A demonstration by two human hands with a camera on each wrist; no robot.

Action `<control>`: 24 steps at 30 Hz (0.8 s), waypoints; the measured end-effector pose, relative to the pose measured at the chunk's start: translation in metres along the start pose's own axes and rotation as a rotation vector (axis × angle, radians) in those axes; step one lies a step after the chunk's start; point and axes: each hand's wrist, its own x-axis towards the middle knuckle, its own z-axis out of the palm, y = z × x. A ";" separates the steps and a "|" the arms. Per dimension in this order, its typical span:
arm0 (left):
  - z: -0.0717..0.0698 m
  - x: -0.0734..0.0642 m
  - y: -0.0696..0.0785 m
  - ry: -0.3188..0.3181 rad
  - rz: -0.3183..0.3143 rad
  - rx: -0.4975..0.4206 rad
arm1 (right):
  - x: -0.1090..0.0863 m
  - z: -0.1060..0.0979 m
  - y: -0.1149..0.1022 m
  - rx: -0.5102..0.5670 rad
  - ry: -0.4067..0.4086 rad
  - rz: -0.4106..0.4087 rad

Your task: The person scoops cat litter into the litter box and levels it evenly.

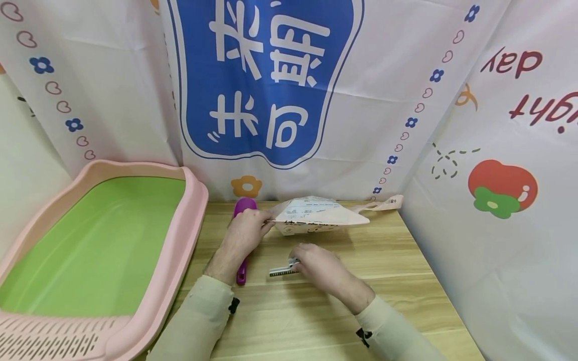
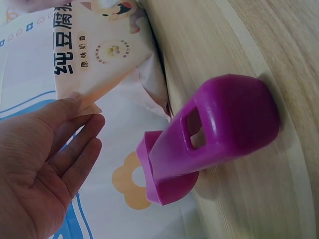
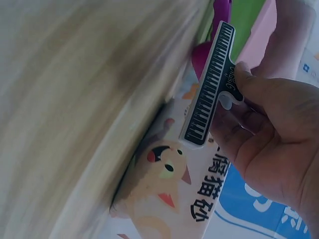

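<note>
My left hand [image 1: 243, 234] pinches the folded corner of a cat litter bag [image 1: 311, 213] between thumb and fingers; the left wrist view shows this grip on the bag's edge [image 2: 75, 102]. In my right hand [image 1: 322, 268] is a bag clip [image 3: 212, 87] with a piano-key print, pinched by its handle between thumb and fingers. The clip is in front of the bag and apart from it in the head view. A purple litter scoop [image 2: 234, 119] lies on the table under and beside my left hand, which partly hides it.
A pink litter box [image 1: 198, 200] with a green inside stands on the left of the wooden table [image 1: 280, 321]. Printed white cloth [image 1: 370, 75] hangs behind the table and along its right side. The bag's handle strip [image 1: 388, 203] reaches to the right.
</note>
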 end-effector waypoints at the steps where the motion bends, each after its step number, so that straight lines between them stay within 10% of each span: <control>1: 0.000 0.000 0.000 0.002 0.002 -0.001 | -0.001 0.002 -0.001 0.001 -0.011 -0.002; 24: 0.001 0.000 -0.001 0.008 0.016 0.008 | -0.004 0.026 -0.005 -0.009 -0.141 -0.075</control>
